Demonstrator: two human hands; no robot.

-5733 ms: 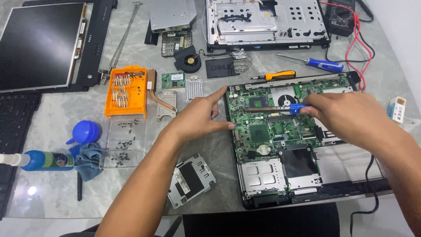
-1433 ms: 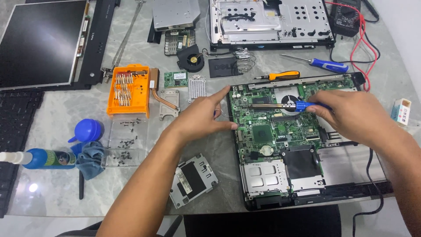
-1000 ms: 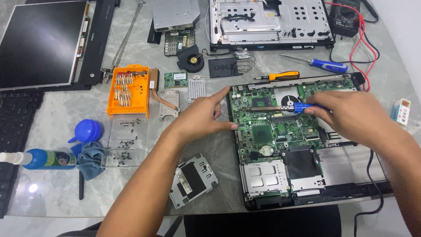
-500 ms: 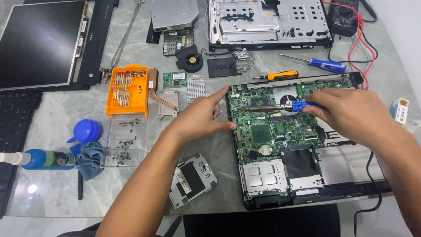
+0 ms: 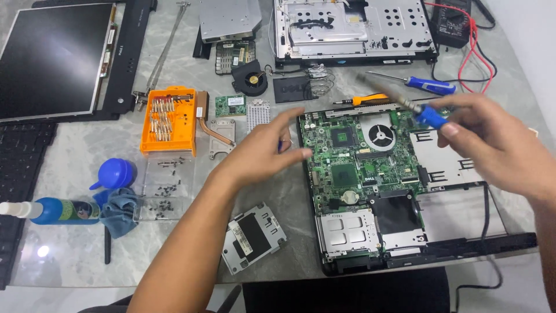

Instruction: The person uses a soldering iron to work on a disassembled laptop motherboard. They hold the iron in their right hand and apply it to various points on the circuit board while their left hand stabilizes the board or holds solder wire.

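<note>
An opened laptop base (image 5: 463, 243) lies in front of me with its green motherboard (image 5: 353, 168) and round fan (image 5: 379, 136) bare. My right hand (image 5: 498, 148) hovers above the board's right side, gripping a blue-handled screwdriver (image 5: 425, 114) whose blurred shaft points up and left. My left hand (image 5: 263, 150) floats just left of the board's edge with fingers spread and nothing in it.
Left of the board are an orange bit case (image 5: 168, 119), a clear tray of screws (image 5: 165, 188), a copper heatsink (image 5: 217, 130), a blue blower (image 5: 113, 174) and a spray bottle (image 5: 55, 210). A drive caddy (image 5: 252, 237) lies near the front edge. A screen panel (image 5: 52, 58), metal chassis (image 5: 353, 29), spare screwdrivers (image 5: 431, 86) and multimeter (image 5: 454, 20) are behind.
My right hand has lifted the screwdriver off the motherboard and swung it up to the right. My left hand has come off the board's edge and opened.
</note>
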